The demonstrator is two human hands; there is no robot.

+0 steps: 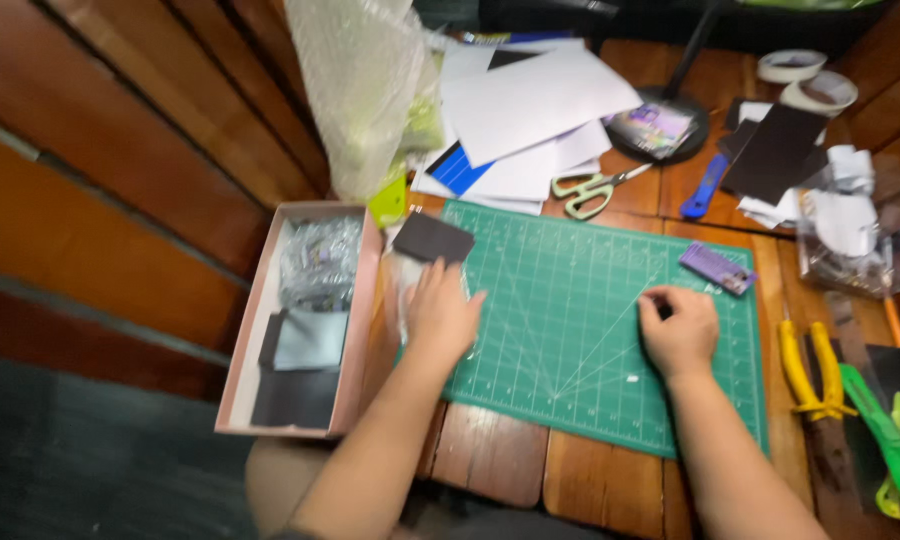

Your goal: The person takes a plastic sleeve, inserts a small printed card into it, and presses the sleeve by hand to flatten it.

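A dark card (432, 238) is held at the upper left corner of the green mat (590, 330), tilted, with its near edge under the fingertips of the left hand (440, 315). The left fingers are laid close together and reach forward onto the card; a clear plastic sleeve (402, 290) is seen beneath the palm, at the mat's left edge. Whether the card is pinched or only pressed cannot be told. The right hand (678, 330) is rested on the right part of the mat, curled into a loose fist with thumb and forefinger brought together; whether anything is pinched between them cannot be told. A small purple card (716, 267) is lying just beyond that hand, near the mat's upper right corner. To the left of the mat a pink box (240, 360) is set on the table edge, filled with clear wrapped packets and dark squares. Beyond the mat, pale-handled scissors (592, 190) and a blue knife (704, 186) are laid on the wooden table (490, 450), with white sheets (530, 110) stacked behind them and bubble wrap (360, 80) standing at the left. Yellow pliers (810, 370) and a green tool (885, 430) are placed to the right of the mat, and two tape rolls (808, 80) are seen at the far right.
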